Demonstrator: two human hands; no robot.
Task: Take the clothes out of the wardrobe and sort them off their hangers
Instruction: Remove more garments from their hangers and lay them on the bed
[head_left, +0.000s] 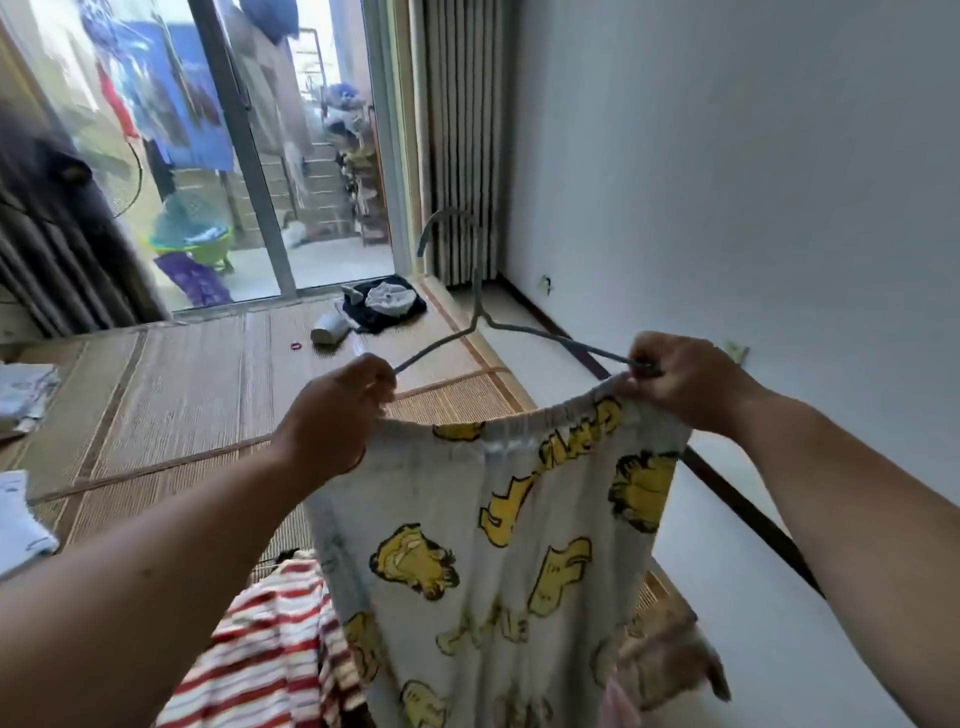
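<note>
White shorts with yellow cartoon cats (498, 540) hang in front of me from a thin blue-grey hanger (475, 291). My left hand (337, 415) grips the left end of the waistband together with the hanger's left arm. My right hand (685, 382) pinches the right end of the waistband at the hanger's right tip. The hanger's hook points up and away from me. Below the shorts lies a red and white striped garment (260, 654).
A woven mat (208, 374) covers the bed ahead, with a dark clothes pile (384, 301), a white cup-like object (330, 328) and folded laundry (21, 525) at the left. A white wall is on the right. Sliding glass doors (249, 156) stand at the back.
</note>
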